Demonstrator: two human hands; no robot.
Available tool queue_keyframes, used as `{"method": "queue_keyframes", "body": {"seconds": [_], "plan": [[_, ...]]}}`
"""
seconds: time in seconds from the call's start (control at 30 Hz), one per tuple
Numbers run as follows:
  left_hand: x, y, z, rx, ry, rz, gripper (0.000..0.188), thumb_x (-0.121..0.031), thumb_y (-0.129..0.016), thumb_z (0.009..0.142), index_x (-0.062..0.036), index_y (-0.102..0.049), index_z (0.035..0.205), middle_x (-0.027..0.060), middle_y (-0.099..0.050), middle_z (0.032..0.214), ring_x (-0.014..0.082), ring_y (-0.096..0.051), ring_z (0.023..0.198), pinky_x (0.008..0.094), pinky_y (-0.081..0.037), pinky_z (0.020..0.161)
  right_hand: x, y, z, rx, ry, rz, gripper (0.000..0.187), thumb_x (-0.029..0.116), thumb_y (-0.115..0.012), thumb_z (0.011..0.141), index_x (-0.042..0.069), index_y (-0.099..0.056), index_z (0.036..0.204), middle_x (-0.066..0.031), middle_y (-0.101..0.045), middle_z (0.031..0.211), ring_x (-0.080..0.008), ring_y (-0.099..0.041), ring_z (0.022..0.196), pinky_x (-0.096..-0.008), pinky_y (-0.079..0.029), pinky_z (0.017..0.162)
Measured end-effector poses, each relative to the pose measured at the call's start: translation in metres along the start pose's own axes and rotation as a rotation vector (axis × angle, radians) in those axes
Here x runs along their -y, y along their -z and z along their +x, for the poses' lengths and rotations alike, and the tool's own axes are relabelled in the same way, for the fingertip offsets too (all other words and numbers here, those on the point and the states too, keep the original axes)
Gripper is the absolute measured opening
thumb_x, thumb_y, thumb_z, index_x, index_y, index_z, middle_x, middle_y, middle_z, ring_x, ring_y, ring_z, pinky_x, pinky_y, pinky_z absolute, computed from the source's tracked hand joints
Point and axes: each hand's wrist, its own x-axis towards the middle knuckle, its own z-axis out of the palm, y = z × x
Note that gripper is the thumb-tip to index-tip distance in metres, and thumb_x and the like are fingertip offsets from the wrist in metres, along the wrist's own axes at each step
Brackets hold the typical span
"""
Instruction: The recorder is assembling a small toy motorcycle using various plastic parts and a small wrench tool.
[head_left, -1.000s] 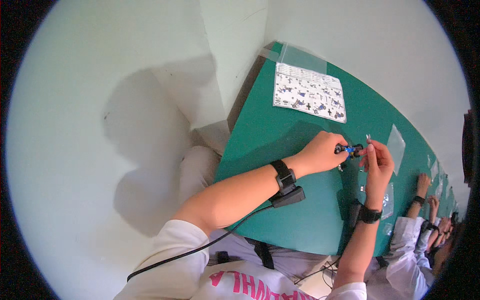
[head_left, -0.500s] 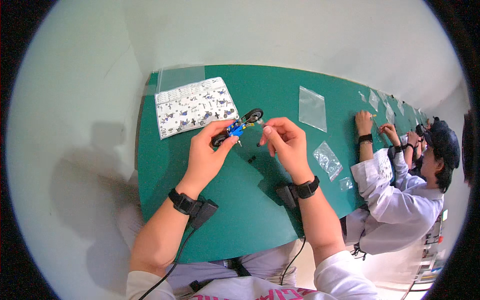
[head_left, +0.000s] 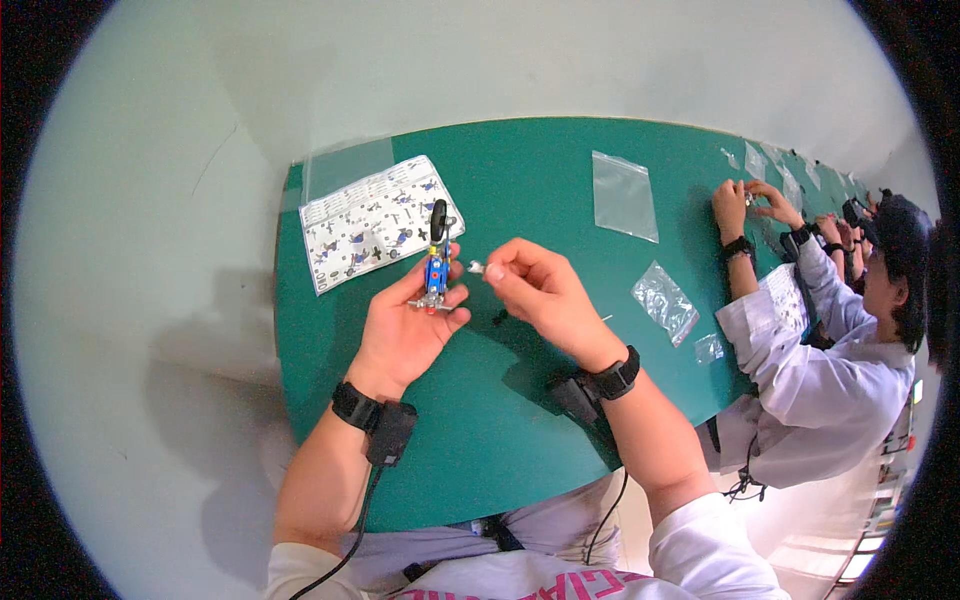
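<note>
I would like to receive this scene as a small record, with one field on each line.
Left hand: holds the blue model, black wheel pointing away from the person
Right hand: pinches a grey piece, apart from the model
Surface: green table
Sheet: printed with diagrams, beyond the left hand
Right side: flat bag, crumpled bag, small bag
Nearby: co-worker at the right

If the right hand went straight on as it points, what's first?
Likely the left hand, at its fingers, or the blue wheeled model it holds; the silver piece in the right hand leads. Depth is unclear.
</note>
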Motion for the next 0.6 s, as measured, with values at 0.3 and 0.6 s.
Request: {"method": "queue_keyframes", "body": {"seconds": [0.3,0.6], "plan": [[0.006,-0.028,-0.003,-0.138,-0.06,0.493,0.043,-0.024,-0.048,0.103,-0.0005,-0.055,0.139,0.0083,-0.067,0.117,0.0211,-0.065,0.105,0.0388,-0.05,0.088,-0.017,-0.005,0.002,-0.018,0.079,-0.112,0.015,0.015,-0.067,0.101,-0.001,-0.066,0.101,-0.0044,-0.072,0.088,-0.0087,-0.068,0.081,-0.0263,-0.056,0.071],[-0.003,-0.025,-0.009,0.016,0.014,0.346,0.054,-0.027,-0.05,0.104,0.0041,-0.045,0.147,0.0141,-0.064,0.124,0.0333,-0.065,0.118,0.055,-0.051,0.107,-0.015,-0.005,0.002,-0.044,0.036,-0.164,0.019,0.016,-0.066,0.101,-0.003,-0.07,0.102,-0.0075,-0.074,0.085,-0.0096,-0.069,0.076,-0.0275,-0.059,0.067]]}}
